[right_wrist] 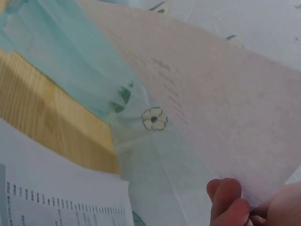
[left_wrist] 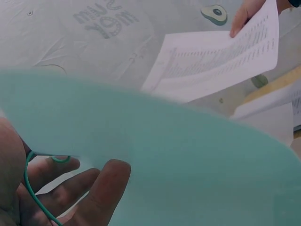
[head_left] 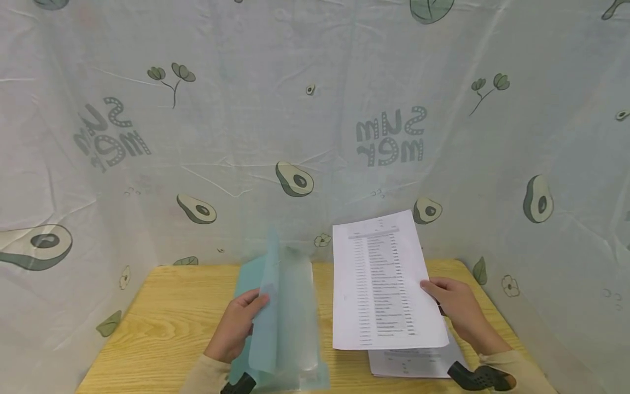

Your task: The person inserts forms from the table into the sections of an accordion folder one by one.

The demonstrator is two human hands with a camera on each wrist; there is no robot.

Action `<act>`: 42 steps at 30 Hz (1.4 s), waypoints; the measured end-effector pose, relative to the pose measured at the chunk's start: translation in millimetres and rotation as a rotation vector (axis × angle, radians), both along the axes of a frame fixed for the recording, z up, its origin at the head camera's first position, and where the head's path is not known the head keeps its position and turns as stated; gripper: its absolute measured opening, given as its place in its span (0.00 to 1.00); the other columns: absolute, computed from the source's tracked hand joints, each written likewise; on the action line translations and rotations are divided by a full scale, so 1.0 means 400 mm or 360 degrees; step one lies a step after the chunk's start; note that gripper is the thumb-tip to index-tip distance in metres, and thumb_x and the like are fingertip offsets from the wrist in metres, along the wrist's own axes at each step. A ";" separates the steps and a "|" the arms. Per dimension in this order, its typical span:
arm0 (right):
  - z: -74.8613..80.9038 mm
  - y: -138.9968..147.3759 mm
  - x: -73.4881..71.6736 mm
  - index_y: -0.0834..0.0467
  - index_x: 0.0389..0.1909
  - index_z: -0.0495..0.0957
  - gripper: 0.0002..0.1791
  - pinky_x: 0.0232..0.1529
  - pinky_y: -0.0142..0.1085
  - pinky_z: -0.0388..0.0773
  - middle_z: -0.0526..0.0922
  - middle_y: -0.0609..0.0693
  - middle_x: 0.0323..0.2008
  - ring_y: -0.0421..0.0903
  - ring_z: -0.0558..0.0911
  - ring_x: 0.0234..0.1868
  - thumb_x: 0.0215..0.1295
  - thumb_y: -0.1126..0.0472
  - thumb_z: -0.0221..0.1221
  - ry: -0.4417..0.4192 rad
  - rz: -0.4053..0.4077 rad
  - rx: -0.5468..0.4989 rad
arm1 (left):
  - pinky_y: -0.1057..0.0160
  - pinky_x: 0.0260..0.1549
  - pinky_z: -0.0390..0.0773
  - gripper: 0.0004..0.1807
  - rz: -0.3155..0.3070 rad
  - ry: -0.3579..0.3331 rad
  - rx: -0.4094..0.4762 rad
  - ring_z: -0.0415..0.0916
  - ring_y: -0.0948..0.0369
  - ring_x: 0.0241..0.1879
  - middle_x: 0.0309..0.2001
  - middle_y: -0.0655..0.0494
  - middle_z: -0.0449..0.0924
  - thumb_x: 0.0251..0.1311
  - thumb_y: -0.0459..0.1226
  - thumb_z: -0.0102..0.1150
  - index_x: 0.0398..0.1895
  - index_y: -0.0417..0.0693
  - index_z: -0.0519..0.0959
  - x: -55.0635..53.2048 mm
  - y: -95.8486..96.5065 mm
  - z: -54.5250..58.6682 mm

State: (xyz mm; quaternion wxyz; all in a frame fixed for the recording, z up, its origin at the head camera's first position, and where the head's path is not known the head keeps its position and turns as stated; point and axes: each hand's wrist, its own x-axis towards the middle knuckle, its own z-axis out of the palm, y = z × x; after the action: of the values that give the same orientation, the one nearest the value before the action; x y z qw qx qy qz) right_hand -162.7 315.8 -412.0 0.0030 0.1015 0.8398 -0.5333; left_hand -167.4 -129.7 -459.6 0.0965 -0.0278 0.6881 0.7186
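Note:
My left hand pinches the raised front cover of a translucent teal plastic folder, thumb on its near face. In the left wrist view the teal cover fills much of the picture, with fingers behind it. My right hand grips a printed sheet by its right edge, thumb on the front. The sheet is held up, covered in columns of small text. Below it lies a stack of printed papers, partly hidden by the held sheet. In the right wrist view the sheet's back shows.
The folder and papers lie on a light wooden table. Behind and around it hangs a pale curtain printed with avocados, leaves and lettering. A dark wrist device sits on the right sleeve.

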 end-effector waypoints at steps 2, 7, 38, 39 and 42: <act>0.003 -0.013 -0.001 0.73 0.63 0.74 0.27 0.34 0.37 0.83 0.87 0.55 0.43 0.44 0.85 0.36 0.79 0.53 0.57 0.0004 0.0004 -0.0013 | 0.62 0.31 0.81 0.27 -0.0001 -0.0006 -0.0004 0.83 0.61 0.35 0.48 0.47 0.87 0.73 0.47 0.60 0.68 0.40 0.77 -0.001 0.002 -0.002; 0.003 -0.042 -0.007 0.72 0.62 0.76 0.25 0.33 0.37 0.83 0.87 0.55 0.41 0.46 0.85 0.35 0.78 0.55 0.58 0.0010 0.0006 -0.0048 | 0.67 0.26 0.75 0.27 0.0012 0.0005 -0.0066 0.77 0.64 0.31 0.52 0.50 0.85 0.72 0.48 0.62 0.67 0.42 0.78 -0.002 0.008 -0.003; -0.022 -0.209 -0.052 0.69 0.56 0.82 0.19 0.29 0.37 0.82 0.88 0.57 0.38 0.48 0.85 0.30 0.75 0.58 0.60 0.0106 0.0082 -0.0083 | 0.56 0.37 0.85 0.28 -0.0028 0.0004 0.0023 0.84 0.59 0.42 0.54 0.45 0.84 0.72 0.45 0.61 0.68 0.36 0.76 0.002 0.027 -0.003; -0.023 -0.214 -0.054 0.69 0.55 0.82 0.18 0.29 0.37 0.83 0.88 0.57 0.38 0.48 0.85 0.30 0.75 0.58 0.60 0.0110 0.0084 -0.0084 | 0.55 0.37 0.85 0.28 -0.0031 0.0007 0.0029 0.84 0.58 0.43 0.54 0.45 0.84 0.72 0.45 0.61 0.68 0.36 0.75 0.002 0.027 -0.002; -0.024 -0.228 -0.058 0.69 0.53 0.83 0.17 0.30 0.37 0.83 0.88 0.57 0.38 0.48 0.85 0.30 0.75 0.59 0.60 0.0115 0.0089 -0.0087 | 0.54 0.38 0.86 0.30 -0.0058 0.0018 0.0046 0.85 0.57 0.44 0.55 0.43 0.84 0.73 0.46 0.61 0.69 0.35 0.74 0.002 0.028 -0.001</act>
State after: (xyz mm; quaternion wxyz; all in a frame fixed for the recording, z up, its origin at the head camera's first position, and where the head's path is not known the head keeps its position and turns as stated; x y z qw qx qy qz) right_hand -185.8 224.7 -421.4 -0.0097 0.0586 0.8269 -0.5591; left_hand -166.6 -118.6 -460.2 0.1060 -0.0098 0.6786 0.7267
